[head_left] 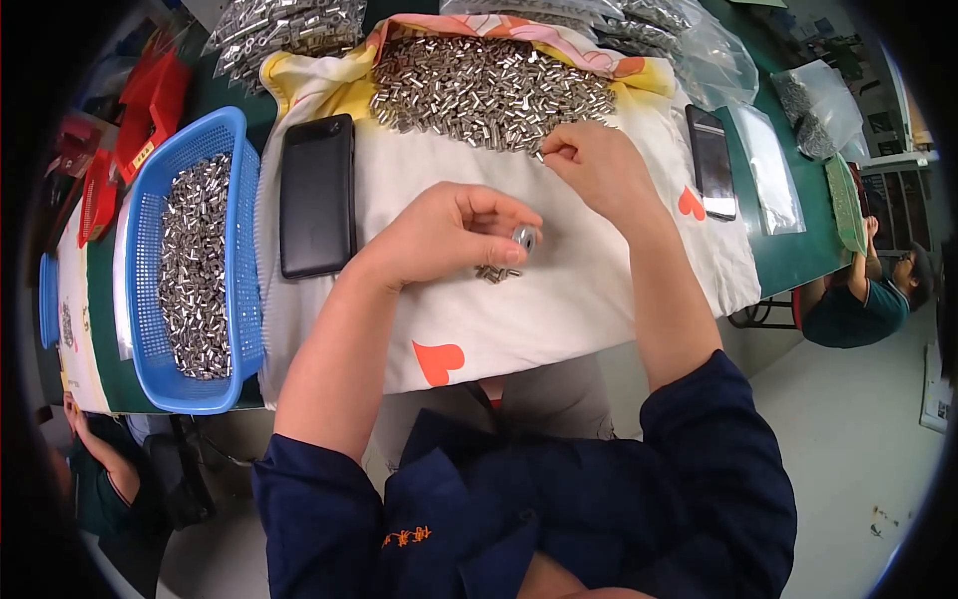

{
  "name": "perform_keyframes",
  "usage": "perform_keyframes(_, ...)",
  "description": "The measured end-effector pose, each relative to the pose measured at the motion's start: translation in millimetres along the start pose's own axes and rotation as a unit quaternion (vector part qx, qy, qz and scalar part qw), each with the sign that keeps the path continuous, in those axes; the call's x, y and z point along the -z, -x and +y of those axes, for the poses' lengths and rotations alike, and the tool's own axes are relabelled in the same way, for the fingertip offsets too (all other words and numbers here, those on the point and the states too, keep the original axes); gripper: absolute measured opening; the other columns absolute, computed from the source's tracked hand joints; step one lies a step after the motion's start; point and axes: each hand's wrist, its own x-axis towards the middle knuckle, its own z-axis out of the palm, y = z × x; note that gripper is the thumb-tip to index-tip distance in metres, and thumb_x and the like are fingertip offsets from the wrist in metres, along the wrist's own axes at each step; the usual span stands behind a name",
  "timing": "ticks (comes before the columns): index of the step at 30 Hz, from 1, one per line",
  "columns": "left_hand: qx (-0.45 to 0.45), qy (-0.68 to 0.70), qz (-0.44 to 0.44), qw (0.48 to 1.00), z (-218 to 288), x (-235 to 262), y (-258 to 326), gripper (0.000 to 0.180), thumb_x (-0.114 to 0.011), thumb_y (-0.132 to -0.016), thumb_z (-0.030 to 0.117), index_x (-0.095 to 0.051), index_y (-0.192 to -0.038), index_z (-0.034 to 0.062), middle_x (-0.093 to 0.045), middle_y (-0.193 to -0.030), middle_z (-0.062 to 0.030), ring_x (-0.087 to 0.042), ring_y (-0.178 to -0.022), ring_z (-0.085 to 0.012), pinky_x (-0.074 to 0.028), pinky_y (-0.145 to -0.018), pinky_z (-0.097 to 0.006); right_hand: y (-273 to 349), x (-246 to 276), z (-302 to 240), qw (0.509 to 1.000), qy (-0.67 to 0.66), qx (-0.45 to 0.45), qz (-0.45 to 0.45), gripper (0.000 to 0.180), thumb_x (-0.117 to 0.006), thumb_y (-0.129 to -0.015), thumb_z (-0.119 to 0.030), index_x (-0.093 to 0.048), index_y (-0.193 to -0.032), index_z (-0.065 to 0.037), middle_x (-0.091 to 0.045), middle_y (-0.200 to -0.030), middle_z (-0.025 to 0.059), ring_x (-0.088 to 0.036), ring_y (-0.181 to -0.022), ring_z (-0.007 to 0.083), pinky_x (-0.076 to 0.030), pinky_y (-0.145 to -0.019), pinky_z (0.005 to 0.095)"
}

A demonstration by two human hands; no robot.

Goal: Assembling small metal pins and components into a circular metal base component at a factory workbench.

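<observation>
Between the thumb and fingers of my left hand is a small round metal piece with a dark hole. My right hand is closed in a pinch on a small shiny metal cylinder, at the near edge of a wide pile of similar metal cylinders. A few loose cylinders lie on the white cloth just below my left fingertips. The cloth has red hearts, and its yellow and pink far edge is folded up around the pile.
Left of the cloth stands a blue basket holding many cylinders. A black wallet-like case and a dark phone flank my hands. Red bins and bags of metal parts sit farther back. Other people sit at both sides.
</observation>
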Motion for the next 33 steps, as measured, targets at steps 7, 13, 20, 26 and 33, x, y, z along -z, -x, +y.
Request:
perform_keyframes(7, -0.088, 0.016, 0.106, 0.99, -6, 6, -10, 0.031, -0.064, -0.073, 0.0, -0.057, -0.104, 0.0009, -0.062, -0.091, -0.0036, -0.057, -0.078, -0.007, -0.045, -0.073, -0.02, -2, -10, -2, 0.996, 0.026, 0.081, 0.022, 0.009, -0.054, -0.07, -0.009, -0.061, -0.074, -0.004, -0.057, -0.074, 0.011, -0.054, -0.075, 0.0287, -0.044, -0.067, 0.0367)
perform_keyframes(13, -0.094, 0.041, 0.158, 0.982, -4, 7, -11, 0.032, -0.063, -0.074, 0.001, -0.056, -0.105, 0.0003, -0.061, -0.093, -0.0042, -0.056, -0.081, -0.0087, -0.046, -0.074, -0.021, -3, -9, 0, 0.991, -0.034, 0.097, 0.087, 0.008, -0.056, -0.071, -0.01, -0.058, -0.074, -0.003, -0.056, -0.071, 0.0096, -0.054, -0.073, 0.0257, -0.044, -0.066, 0.0346)
perform_keyframes(20, -0.119, 0.076, 0.207, 0.968, -8, 6, -16, 0.032, -0.062, -0.075, 0.001, -0.055, -0.106, -0.0005, -0.06, -0.092, -0.0059, -0.057, -0.081, -0.0095, -0.046, -0.074, -0.021, 6, -10, -19, 0.918, -0.396, -0.005, 0.002, 0.009, -0.059, -0.075, -0.009, -0.059, -0.081, -0.001, -0.059, -0.07, 0.0014, -0.052, -0.063, 0.0069, -0.044, -0.06, 0.0202)
perform_keyframes(26, -0.121, 0.085, 0.218, 0.965, -4, 4, -16, 0.033, -0.062, -0.075, 0.0, -0.055, -0.107, -0.001, -0.06, -0.091, -0.006, -0.057, -0.081, -0.0099, -0.046, -0.074, -0.02, 7, -15, -19, 0.881, -0.472, 0.029, -0.005, 0.008, -0.06, -0.074, -0.006, -0.06, -0.081, -0.001, -0.06, -0.072, 0.0006, -0.053, -0.065, 0.0068, -0.044, -0.06, 0.0207)
perform_keyframes(33, -0.127, 0.085, 0.222, 0.963, -6, 5, -15, 0.031, -0.063, -0.074, -0.001, -0.057, -0.105, -0.0003, -0.06, -0.09, -0.0053, -0.056, -0.08, -0.0095, -0.046, -0.074, -0.021, 12, -8, -29, 0.945, -0.311, 0.084, 0.052, 0.007, -0.06, -0.072, -0.005, -0.061, -0.078, -0.001, -0.061, -0.073, 0.0038, -0.054, -0.063, 0.0098, -0.045, -0.059, 0.0221)
